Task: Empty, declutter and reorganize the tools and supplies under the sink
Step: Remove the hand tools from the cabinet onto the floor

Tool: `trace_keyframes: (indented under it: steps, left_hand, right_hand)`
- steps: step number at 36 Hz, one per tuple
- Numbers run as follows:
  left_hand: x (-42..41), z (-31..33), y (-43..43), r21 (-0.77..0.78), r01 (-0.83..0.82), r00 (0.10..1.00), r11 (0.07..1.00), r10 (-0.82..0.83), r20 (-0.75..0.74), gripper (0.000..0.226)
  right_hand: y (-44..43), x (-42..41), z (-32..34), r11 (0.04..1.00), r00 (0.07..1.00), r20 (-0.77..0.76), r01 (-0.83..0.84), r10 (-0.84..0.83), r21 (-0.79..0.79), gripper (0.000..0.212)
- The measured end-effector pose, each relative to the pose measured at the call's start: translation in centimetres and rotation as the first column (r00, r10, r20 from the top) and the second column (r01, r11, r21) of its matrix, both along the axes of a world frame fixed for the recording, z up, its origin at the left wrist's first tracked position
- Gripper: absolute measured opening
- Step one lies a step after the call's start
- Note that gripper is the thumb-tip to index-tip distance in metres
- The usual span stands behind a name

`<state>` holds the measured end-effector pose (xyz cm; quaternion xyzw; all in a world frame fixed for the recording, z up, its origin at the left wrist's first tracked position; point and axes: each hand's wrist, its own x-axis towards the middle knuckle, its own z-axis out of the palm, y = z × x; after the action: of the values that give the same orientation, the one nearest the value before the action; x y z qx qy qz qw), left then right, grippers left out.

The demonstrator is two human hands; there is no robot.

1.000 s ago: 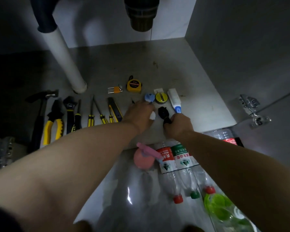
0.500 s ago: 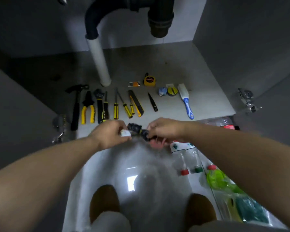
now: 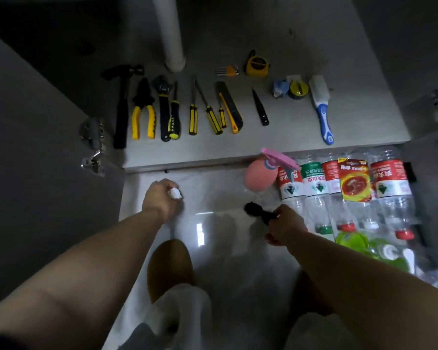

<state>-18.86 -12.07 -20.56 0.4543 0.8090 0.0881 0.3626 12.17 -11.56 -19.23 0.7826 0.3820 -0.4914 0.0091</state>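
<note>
A small black object (image 3: 257,210), too dark and blurred to identify, is held in the right hand (image 3: 286,227). The fingers are curled round its near end and the rest sticks out to the left, just above the glossy floor (image 3: 213,195). The left hand (image 3: 159,198) is well apart from it, its fingers clenched on a small white thing (image 3: 175,193), possibly a wad of paper or tape.

Beside the right hand, a pink spray bottle (image 3: 259,176) lies on the floor against the front edge of the cabinet floor (image 3: 288,140). To its right, a row of clear plastic bottles (image 3: 314,193) lies side by side with the caps toward the person.

On the cabinet floor the tools lie in a line, left to right:
- a hammer (image 3: 122,109)
- yellow-handled pliers (image 3: 143,114)
- an adjustable wrench (image 3: 164,107)
- several yellow-and-black screwdrivers (image 3: 193,117)
- a utility knife (image 3: 229,107)
- a slim black tool (image 3: 259,108)
- a blue-handled brush (image 3: 321,107)

Behind them are a set of hex keys (image 3: 226,71) and a yellow tape measure (image 3: 257,63). A blue roll (image 3: 280,87) and a black-and-yellow roll (image 3: 298,89) sit touching each other. A white pipe (image 3: 170,34) stands at the back left. A brown slipper (image 3: 170,266) shows between the forearms.
</note>
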Motion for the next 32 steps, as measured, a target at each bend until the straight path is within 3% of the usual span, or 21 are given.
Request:
trace_keyframes:
  steps: [2,5,8,11,14,17,19,23,26,28,32]
  left_hand:
    - [0.0,-0.5,0.0,0.004,-0.038,0.999,0.999,0.038,-0.017,0.034]
    - [0.0,-0.7,-0.2,-0.005,-0.148,0.985,0.989,0.148,0.086,0.045]
    - [0.1,-0.3,-0.4,-0.06,-0.153,0.983,0.986,0.158,0.091,0.06]
    - [0.3,0.7,-0.1,-0.102,-0.115,0.988,0.988,0.125,0.093,0.065]
    - [0.6,2.4,0.4,-0.191,-0.031,1.0,0.981,0.029,-0.012,0.056]
    - [1.3,5.3,2.1,-0.335,0.203,0.968,0.92,-0.24,-0.072,0.036]
    - [2.3,7.5,3.6,-0.409,0.337,0.935,0.848,-0.352,0.041,0.019]
    - [5.5,12.4,6.9,-0.485,0.494,0.869,0.721,-0.4,0.29,0.029]
    - [8.4,15.1,10.1,-0.399,0.577,0.815,0.713,-0.47,0.339,0.03]
    - [10.4,16.0,12.3,-0.275,0.603,0.787,0.749,-0.502,0.358,0.028]
    - [12.9,16.5,15.8,0.038,0.547,0.818,0.836,-0.544,0.19,0.03]
  right_hand:
    - [0.3,-0.1,0.1,1.0,0.999,0.043,-0.008,0.008,0.001,0.047]
    - [0.5,-0.7,0.8,1.0,0.997,0.081,-0.014,0.012,0.028,0.059]
    - [0.8,-1.4,2.0,0.998,0.995,0.081,-0.065,0.063,0.017,0.038]
    - [1.3,-1.8,4.3,0.962,0.97,-0.07,-0.242,0.235,-0.128,0.011]
    - [2.3,-1.4,7.5,0.882,0.894,-0.298,-0.408,0.334,-0.237,0.017]
    - [4.3,-0.3,10.3,0.847,0.841,-0.4,-0.477,0.363,-0.235,0.026]
    - [6.2,0.7,12.0,0.851,0.827,-0.399,-0.495,0.397,-0.179,0.026]
    - [10.1,3.2,14.6,0.901,0.855,-0.294,-0.43,0.427,0.061,0.014]
    - [12.7,5.5,15.2,0.9,0.913,-0.117,-0.351,0.39,0.258,0.015]
    - [13.8,7.0,14.9,0.913,0.945,-0.102,-0.266,0.31,0.31,0.016]
    - [14.5,7.8,13.9,0.913,0.974,-0.039,-0.194,0.222,0.358,0.016]
